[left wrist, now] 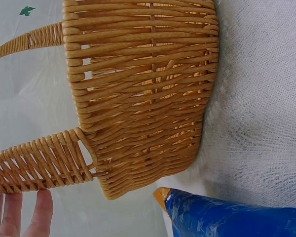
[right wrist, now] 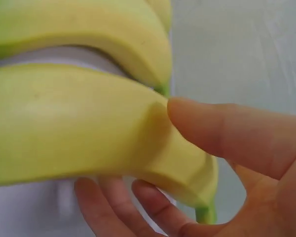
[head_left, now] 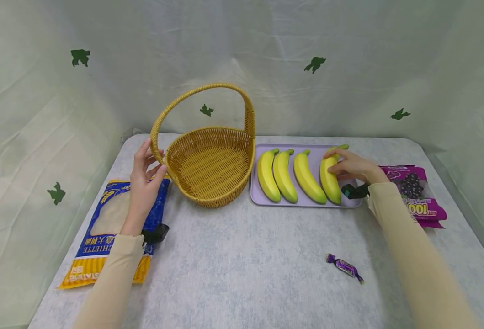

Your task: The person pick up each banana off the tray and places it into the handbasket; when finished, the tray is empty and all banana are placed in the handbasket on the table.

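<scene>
My left hand (head_left: 146,176) holds the handle of a woven wicker basket (head_left: 209,201) at its left base. In the left wrist view, fingertips (left wrist: 42,210) meet the edge of that handle. The basket stands upright with nothing inside. On the right, my right hand (head_left: 354,167) pinches the rightmost banana (head_left: 330,183) near its stem end. The right wrist view shows the thumb (right wrist: 202,121) on one side of this banana (right wrist: 79,128) and the other fingers beneath. Three more bananas (head_left: 305,178) lie side by side on a pale purple tray (head_left: 262,199), beside the basket.
A blue and yellow pasta bag (head_left: 95,249) lies under my left forearm. Partly behind my right wrist is a purple packet with dark fruit pictured (head_left: 424,196). One purple wrapped candy (head_left: 345,267) rests near the front right. A pale curtain (head_left: 266,50) hangs behind the table.
</scene>
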A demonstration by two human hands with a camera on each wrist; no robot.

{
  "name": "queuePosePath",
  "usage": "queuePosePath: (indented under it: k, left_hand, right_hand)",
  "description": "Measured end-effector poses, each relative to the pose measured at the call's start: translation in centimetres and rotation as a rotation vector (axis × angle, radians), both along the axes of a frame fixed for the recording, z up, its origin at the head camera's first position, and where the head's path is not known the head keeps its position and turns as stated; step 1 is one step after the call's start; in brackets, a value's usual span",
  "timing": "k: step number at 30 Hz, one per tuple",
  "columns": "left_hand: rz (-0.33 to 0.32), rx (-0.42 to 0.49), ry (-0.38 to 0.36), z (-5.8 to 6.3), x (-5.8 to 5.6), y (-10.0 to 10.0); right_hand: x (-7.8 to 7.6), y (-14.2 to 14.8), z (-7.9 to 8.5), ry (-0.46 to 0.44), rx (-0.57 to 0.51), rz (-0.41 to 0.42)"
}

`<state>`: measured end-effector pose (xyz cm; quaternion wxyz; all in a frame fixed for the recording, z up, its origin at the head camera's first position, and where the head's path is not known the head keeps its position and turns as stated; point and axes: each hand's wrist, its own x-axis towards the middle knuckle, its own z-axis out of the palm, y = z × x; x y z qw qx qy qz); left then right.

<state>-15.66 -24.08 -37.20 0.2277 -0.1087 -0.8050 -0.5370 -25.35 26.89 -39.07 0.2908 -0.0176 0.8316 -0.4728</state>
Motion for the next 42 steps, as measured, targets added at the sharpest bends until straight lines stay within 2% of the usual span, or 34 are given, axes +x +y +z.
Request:
queuePosePath:
  k: [3, 6, 16, 22, 32, 42]
  left_hand:
    - [-0.006, -0.003, 0.003, 1.1, 0.7, 0.7]
    - [-0.01, -0.005, 0.01, 1.6, 1.1, 1.0]
    - [-0.005, -0.01, 0.032, -0.8, -0.7, -0.4]
    - [-0.001, -0.022, 0.054, -1.0, -0.8, -0.4]
    - [0.001, -0.03, 0.059, -0.8, -0.5, -0.3]
    - [0.01, -0.045, 0.059, -1.0, -0.7, -0.5]
  right_hand:
    - [0.1, -0.1, 0.6, 0.035, -0.014, -0.001]
    - [0.2, -0.4, 1.2, 0.057, -0.047, 0.005]
    - [1.1, -3.3, 3.2, 0.098, -0.143, 0.097]
    - [1.7, -6.2, 3.8, 0.105, -0.211, 0.189]
    - [2.1, -12.0, 5.0, 0.121, -0.26, 0.351]
    - [1.9, -17.7, 5.7, 0.147, -0.344, 0.42]
